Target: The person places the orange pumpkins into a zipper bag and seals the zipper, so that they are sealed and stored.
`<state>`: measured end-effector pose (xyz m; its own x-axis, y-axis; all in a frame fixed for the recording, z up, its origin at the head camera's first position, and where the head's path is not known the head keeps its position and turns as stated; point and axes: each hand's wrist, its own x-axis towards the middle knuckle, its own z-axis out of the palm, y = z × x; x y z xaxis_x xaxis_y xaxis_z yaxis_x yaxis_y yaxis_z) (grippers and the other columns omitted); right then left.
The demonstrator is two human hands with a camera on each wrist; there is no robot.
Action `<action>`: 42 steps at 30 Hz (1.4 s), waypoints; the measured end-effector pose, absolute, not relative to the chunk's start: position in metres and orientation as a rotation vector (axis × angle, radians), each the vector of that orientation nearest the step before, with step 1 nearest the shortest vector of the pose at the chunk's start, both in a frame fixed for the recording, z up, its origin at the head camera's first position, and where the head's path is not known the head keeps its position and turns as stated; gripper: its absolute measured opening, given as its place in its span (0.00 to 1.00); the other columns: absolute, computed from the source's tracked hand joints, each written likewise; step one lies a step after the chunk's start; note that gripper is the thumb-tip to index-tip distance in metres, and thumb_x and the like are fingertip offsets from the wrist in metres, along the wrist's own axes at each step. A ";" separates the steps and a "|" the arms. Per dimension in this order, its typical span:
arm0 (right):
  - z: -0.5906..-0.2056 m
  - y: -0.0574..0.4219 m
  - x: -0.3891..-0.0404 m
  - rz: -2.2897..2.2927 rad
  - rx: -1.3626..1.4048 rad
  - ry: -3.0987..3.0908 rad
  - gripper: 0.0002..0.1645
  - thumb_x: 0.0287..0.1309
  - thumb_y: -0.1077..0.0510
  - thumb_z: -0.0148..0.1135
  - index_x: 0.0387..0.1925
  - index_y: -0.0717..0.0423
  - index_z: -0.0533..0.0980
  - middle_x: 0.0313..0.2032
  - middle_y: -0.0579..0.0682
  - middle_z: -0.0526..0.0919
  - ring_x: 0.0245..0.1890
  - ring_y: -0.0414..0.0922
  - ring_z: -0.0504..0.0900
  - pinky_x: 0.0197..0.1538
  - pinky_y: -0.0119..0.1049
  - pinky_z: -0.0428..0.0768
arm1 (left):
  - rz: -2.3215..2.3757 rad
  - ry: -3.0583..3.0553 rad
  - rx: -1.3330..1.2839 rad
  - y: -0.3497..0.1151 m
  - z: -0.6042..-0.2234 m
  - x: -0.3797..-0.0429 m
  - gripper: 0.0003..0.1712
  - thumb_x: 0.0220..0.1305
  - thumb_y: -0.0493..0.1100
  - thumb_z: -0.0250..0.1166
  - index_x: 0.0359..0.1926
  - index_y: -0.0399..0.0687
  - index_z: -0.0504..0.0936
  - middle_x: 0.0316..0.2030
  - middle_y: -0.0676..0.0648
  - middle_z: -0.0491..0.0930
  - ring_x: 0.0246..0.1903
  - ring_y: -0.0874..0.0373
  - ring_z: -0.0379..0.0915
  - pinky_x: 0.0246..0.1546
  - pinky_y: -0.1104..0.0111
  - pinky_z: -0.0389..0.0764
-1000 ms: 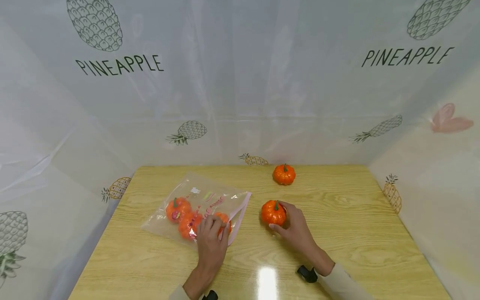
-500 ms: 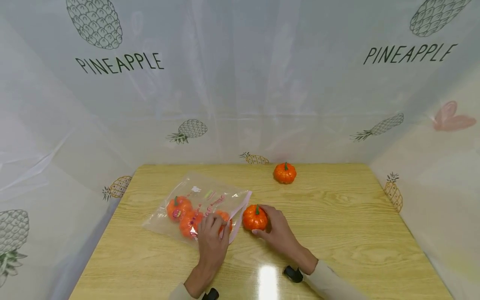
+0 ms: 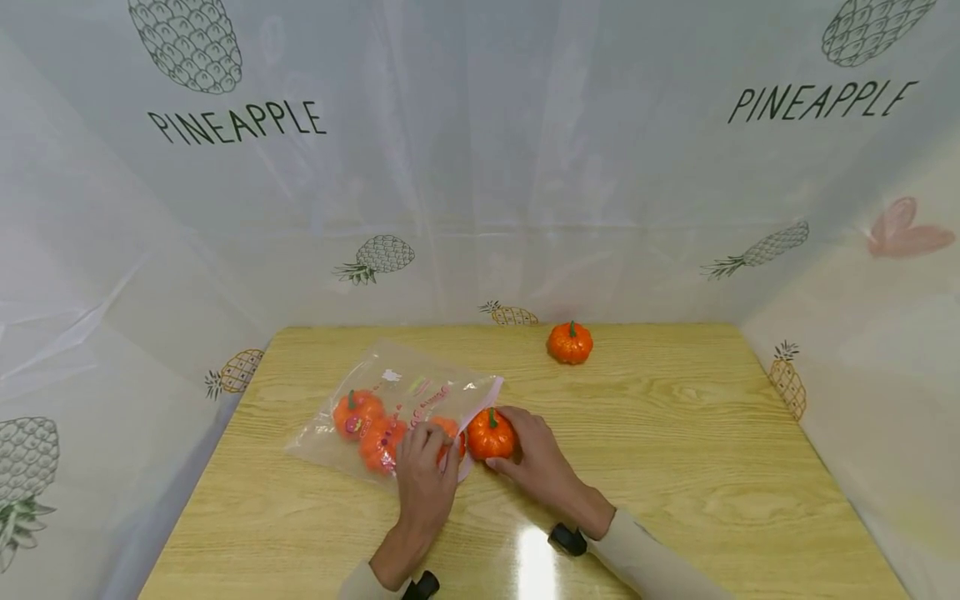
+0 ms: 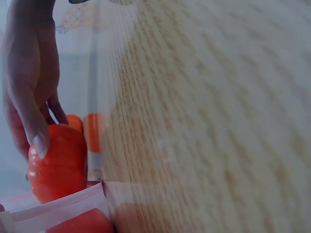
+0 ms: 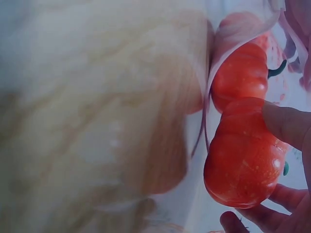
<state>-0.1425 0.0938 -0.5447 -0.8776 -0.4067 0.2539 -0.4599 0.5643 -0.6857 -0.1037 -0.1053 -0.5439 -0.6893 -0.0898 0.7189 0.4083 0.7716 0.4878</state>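
Observation:
My right hand (image 3: 542, 462) grips a small orange toy pumpkin (image 3: 489, 435) with a green stem, thumb on the near side and fingers behind. The pumpkin sits right at the mouth of a clear zip bag (image 3: 386, 362) with a pink edge and printed pictures. Inside the bag lie three more pumpkins, one of them (image 5: 238, 77) just within the mouth, against the held one in the right wrist view. My left hand (image 3: 426, 483) pinches the bag's upper edge near the opening and lifts it. In the left wrist view, the pink rim (image 4: 53, 204) gapes below the held pumpkin.
Another orange pumpkin (image 3: 570, 342) stands at the back of the wooden table (image 3: 660, 417), right of centre. Translucent sheets (image 3: 480, 167) with pineapple prints hang behind the table and along both sides.
My right hand has moved left with the pumpkin, from beside the bag up to its mouth. The left hand stays at the bag's edge.

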 end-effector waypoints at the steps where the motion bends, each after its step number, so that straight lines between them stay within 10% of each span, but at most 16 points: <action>1: -0.544 0.092 -0.143 1.218 0.756 -2.711 0.44 0.57 0.56 0.80 0.71 0.60 0.70 0.69 0.58 0.76 0.65 0.59 0.74 0.68 0.60 0.70 | -0.833 -2.193 -0.236 -0.105 -0.544 -0.104 0.14 0.59 0.32 0.75 0.28 0.46 0.77 0.33 0.47 0.74 0.32 0.55 0.67 0.37 0.62 0.65; 42: -0.546 0.058 -0.153 0.670 0.685 -2.693 0.47 0.51 0.49 0.84 0.68 0.61 0.72 0.65 0.58 0.79 0.60 0.61 0.77 0.64 0.58 0.76 | -0.914 -2.122 -0.197 -0.105 -0.539 -0.108 0.13 0.61 0.30 0.72 0.29 0.46 0.77 0.36 0.49 0.77 0.35 0.54 0.70 0.38 0.63 0.66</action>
<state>-0.1526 0.0579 -0.5457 -0.8474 -0.3771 0.3737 -0.5083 0.7796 -0.3659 -0.1077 -0.1054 -0.5386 -0.6679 -0.1586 0.7272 0.4194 0.7270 0.5438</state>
